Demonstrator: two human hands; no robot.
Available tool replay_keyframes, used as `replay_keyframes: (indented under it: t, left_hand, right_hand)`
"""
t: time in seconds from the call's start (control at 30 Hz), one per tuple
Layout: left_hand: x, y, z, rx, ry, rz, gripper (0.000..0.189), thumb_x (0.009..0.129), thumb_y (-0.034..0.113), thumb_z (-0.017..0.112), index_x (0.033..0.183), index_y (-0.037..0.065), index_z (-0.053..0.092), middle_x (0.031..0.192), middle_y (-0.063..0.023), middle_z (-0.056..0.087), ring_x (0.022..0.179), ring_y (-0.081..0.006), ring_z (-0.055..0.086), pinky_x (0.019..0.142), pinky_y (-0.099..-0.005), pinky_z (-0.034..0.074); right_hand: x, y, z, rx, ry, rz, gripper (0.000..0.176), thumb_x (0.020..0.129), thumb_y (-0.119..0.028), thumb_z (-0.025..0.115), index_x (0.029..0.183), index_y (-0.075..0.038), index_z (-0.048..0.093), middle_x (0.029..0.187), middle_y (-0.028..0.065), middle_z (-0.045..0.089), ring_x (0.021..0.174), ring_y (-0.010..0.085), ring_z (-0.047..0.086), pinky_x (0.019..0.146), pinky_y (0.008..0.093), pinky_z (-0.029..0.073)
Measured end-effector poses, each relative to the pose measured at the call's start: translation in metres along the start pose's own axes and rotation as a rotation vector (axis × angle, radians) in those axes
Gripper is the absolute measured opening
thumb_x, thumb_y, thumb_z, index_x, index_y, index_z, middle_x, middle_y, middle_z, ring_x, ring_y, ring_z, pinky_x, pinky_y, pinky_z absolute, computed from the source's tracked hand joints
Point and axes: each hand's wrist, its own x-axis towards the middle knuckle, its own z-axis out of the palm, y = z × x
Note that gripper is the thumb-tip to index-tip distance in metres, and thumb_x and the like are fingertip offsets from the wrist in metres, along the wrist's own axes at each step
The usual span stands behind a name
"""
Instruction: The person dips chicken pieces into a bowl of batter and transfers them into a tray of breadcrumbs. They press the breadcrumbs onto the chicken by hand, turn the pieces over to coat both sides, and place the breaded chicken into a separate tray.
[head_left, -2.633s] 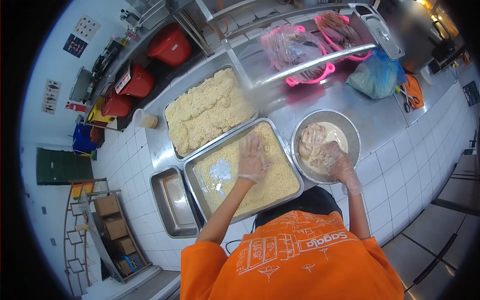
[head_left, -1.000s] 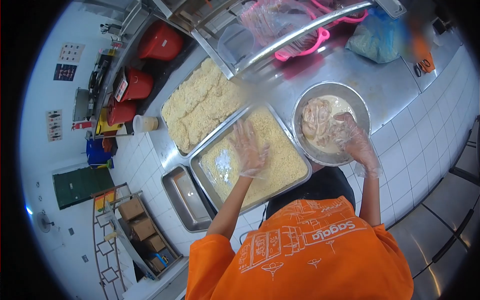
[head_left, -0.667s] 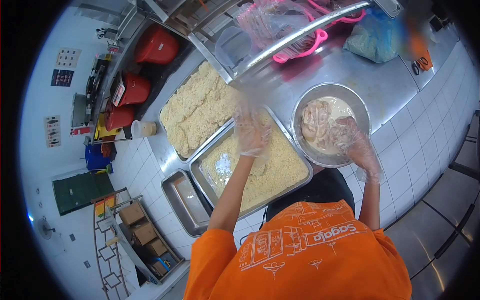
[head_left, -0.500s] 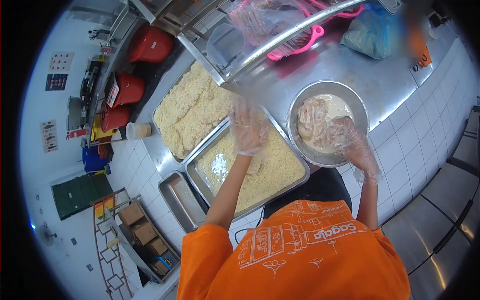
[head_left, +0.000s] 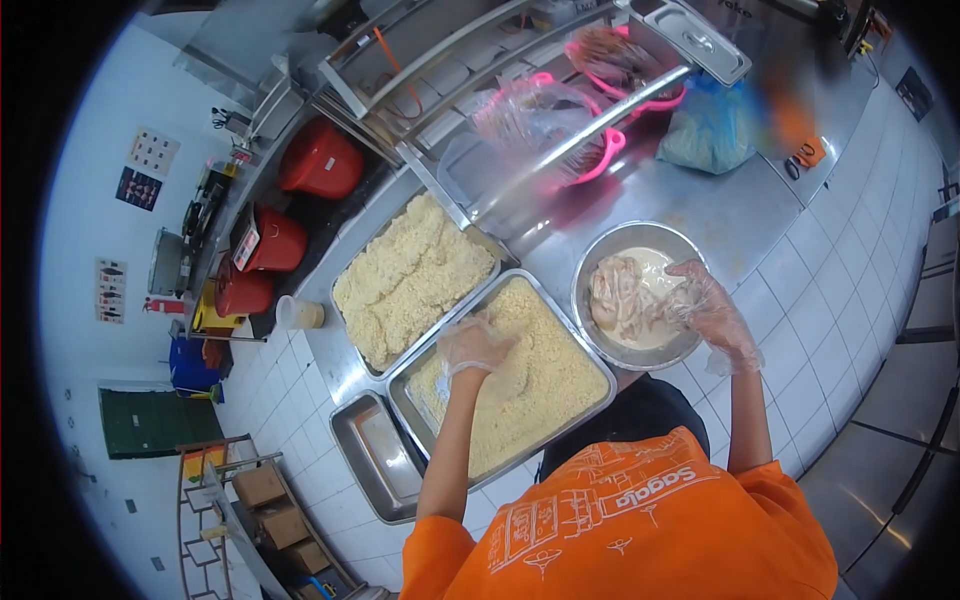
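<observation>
My left hand (head_left: 476, 346), in a clear plastic glove, is over the metal tray of pale crumbs (head_left: 545, 385). Its fingers stretch out to the right at the crumb surface, and I see nothing held in them. My right hand (head_left: 708, 308), gloved too, reaches over the right side of a round metal bowl (head_left: 592, 240). The fingers look apart beside the raw meat pieces (head_left: 618, 288), which lie in milky batter (head_left: 655, 268). Some fingertips are hard to make out against the batter. Left of the crumb tray, another tray holds crumb-coated pieces (head_left: 410, 275).
A small metal pan (head_left: 375, 455) stands by the crumb tray. A tub (head_left: 300, 313) sits at the counter's left edge. Beyond are a metal rack (head_left: 450, 215), pink baskets with bagged goods (head_left: 545, 125), a blue bag (head_left: 708, 130), scissors (head_left: 805, 158) and red buckets (head_left: 320, 160).
My left hand has moved from the border between the two trays down into the crumb tray. My right hand has drawn slightly back from the meat. The camera view has shifted.
</observation>
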Motion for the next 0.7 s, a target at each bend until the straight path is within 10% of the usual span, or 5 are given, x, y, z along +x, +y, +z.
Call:
replay_keyframes:
  t: [0.27,0.57,0.7]
  left_hand:
    - [0.035,-0.051,0.023,-0.062,-0.358,0.309,0.082,0.071,0.077,0.070,0.098,0.000,0.077,0.096,-0.0236,0.073,0.089,-0.0382,0.069,0.078,-0.0453,0.052]
    - [-0.025,-0.068,0.030,-0.425,-0.106,0.362,0.051,0.085,0.047,0.077,0.096,-0.002,0.073,0.089,-0.0223,0.073,0.083,-0.0322,0.069,0.075,-0.0439,0.052]
    - [-0.054,-0.072,0.045,-0.714,0.155,0.424,0.055,0.090,0.044,0.073,0.122,0.001,0.064,0.101,-0.0209,0.072,0.091,-0.0321,0.068,0.083,-0.0400,0.053]
  right_hand:
    - [0.009,-0.013,0.004,0.327,-0.057,0.027,0.047,0.087,-0.008,0.077,0.129,-0.007,0.058,0.128,0.0043,0.059,0.118,0.0154,0.056,0.099,0.0293,0.049]
    - [0.005,-0.028,0.023,0.093,0.002,0.067,0.051,0.081,0.002,0.075,0.127,-0.012,0.058,0.109,0.0038,0.059,0.091,0.0127,0.060,0.076,0.0278,0.052]
    - [0.010,-0.018,0.025,0.017,0.011,-0.007,0.055,0.077,0.005,0.074,0.125,-0.014,0.058,0.099,0.0023,0.061,0.084,0.0115,0.059,0.069,0.0279,0.051]
